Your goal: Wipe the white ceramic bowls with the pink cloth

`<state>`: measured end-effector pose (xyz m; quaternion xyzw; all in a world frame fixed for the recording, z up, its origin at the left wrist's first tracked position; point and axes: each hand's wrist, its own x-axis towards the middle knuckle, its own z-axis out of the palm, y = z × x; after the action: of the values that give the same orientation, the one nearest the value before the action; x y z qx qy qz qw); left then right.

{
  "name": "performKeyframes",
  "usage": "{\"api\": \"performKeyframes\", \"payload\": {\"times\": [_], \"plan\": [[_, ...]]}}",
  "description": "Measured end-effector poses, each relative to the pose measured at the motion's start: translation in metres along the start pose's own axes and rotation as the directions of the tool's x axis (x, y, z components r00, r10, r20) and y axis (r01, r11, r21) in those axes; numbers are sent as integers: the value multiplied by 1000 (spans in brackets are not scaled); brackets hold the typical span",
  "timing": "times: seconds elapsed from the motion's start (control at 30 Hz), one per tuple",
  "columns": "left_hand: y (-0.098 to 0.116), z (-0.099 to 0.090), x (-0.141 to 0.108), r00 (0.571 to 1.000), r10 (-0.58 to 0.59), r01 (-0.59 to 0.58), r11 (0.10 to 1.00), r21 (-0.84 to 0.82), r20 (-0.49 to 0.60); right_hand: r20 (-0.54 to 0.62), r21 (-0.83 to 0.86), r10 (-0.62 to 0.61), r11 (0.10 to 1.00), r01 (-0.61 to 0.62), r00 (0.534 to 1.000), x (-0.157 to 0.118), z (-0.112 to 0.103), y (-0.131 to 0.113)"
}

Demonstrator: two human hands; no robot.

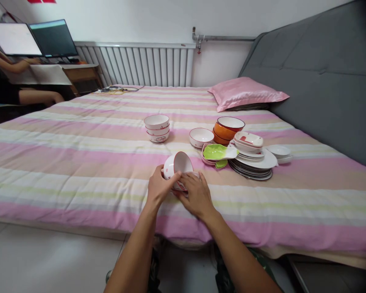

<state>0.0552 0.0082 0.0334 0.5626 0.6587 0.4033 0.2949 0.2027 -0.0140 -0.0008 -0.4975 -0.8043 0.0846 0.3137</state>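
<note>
Well, the tipped bowl (170,166) is round, smooth and shiny white, with a red rim and little red marks. It is on its side by the low bowl (179,186), which is white and red too and mostly hidden, near the front edge of the bed (94,195). The bed has a soft, stripy, crinkly cloth. At 11 o'clock from the tipped bowl, three white bowls (157,132) sit in a neat pile. At 1 o'clock is a lone bowl (198,141); at 2 o'clock are shiny orange bowls (224,132) and a wavy green dish (213,152); at 3 o'clock are flat, round plates (269,162). Both arms reach in from 6 o'clock. The left grip (160,186) holds the tipped bowl, thumb on its rim. The right grip (197,192) is closed round the low bowl, fingers bent over it, thumb tucked below.
</note>
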Motion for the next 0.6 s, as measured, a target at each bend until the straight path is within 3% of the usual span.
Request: {"api": "performKeyframes", "payload": {"times": [0.27, 0.47, 0.6], "plan": [[3, -6, 1, 1000, -26, 25, 996, 85, 7, -2, -4, -16, 1000, 16, 1000, -1, 3, 2], [0, -3, 3, 995, -62, 70, 991, -111, 72, -33, 46, 30, 999, -29, 999, 0, 5, 1], [6, -3, -1, 993, -81, 84, 996, -33, 86, -49, 50, 92, 995, -89, 995, 0, 6, -4]]}}
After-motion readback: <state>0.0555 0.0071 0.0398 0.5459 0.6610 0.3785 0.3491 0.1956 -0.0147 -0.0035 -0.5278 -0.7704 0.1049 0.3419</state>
